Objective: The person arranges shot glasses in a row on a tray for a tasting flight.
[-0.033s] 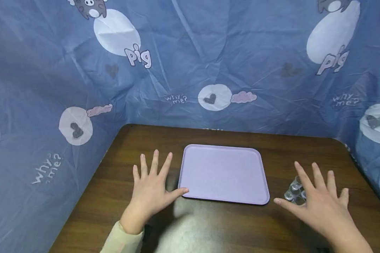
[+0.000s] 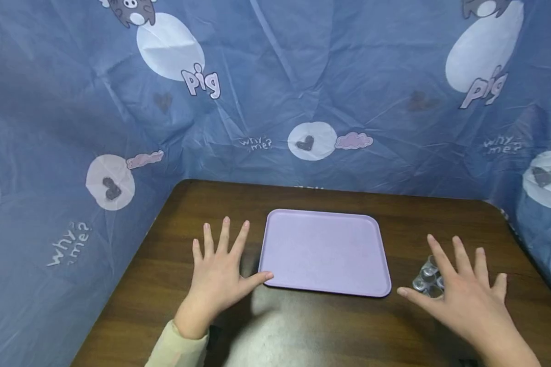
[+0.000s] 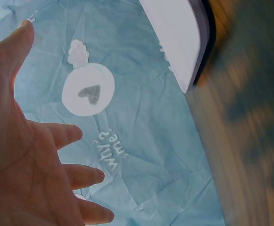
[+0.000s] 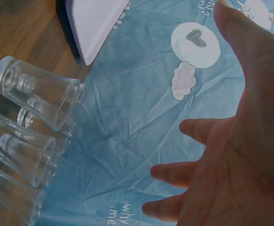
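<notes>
A pale purple tray (image 2: 326, 252) lies flat on the brown wooden table. To its left, my left hand (image 2: 218, 283) is held with fingers spread, the thumb tip overlapping the tray's near left corner in the head view; both hands appear raised above the table. My right hand (image 2: 470, 300) is likewise spread, to the right of the tray, and holds nothing. Several small clear glasses (image 4: 35, 94) stand together beneath and beside it. In the head view the right hand partly hides these glasses (image 2: 427, 280). The left palm (image 3: 23, 174) has nothing in it.
The wooden table (image 2: 303, 331) has rounded far corners. Blue printed fabric (image 2: 266, 92) hangs behind it and along both sides. The tray's raised rim (image 4: 87, 61) shows in both wrist views.
</notes>
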`<state>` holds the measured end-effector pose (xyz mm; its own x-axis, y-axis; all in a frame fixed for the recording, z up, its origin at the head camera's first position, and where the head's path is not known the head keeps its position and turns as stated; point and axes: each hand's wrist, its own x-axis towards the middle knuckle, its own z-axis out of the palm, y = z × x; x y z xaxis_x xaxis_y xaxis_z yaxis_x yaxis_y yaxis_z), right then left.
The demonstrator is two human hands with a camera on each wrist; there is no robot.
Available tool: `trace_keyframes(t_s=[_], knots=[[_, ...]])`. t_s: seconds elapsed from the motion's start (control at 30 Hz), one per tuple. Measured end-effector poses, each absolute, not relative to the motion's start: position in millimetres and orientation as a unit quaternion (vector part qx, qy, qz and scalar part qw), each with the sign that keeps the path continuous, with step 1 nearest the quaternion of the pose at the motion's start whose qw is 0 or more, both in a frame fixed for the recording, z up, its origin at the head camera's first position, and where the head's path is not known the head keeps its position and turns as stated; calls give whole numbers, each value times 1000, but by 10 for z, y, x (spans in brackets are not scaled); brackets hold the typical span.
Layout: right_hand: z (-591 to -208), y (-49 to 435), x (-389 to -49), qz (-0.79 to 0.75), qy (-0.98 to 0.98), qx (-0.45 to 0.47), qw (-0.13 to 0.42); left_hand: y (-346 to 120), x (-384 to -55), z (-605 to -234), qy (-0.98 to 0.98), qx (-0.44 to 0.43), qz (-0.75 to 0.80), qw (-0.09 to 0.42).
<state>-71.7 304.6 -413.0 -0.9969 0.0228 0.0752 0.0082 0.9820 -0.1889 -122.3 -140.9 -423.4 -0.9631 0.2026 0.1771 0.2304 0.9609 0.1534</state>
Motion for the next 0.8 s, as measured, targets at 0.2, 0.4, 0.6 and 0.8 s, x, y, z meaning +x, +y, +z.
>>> trace_keyframes(t_s=[0.2,0.4,0.6,0.8], knots=[[-4132,3058,-696,110,-993,-5,49,-1373,-1226,-4250,-986,-116,-94,80],[-4129,3087,-664,143,-987,1,74,-1327,-1255,-4281,-982,-130,-123,55],[-4145,3156,-610,186,-977,1,101,-1314,-1338,-4311,-971,-157,-175,36],[-4183,3287,-525,213,-971,-11,107,-1306,-1442,-4383,-967,-163,-195,-4]])
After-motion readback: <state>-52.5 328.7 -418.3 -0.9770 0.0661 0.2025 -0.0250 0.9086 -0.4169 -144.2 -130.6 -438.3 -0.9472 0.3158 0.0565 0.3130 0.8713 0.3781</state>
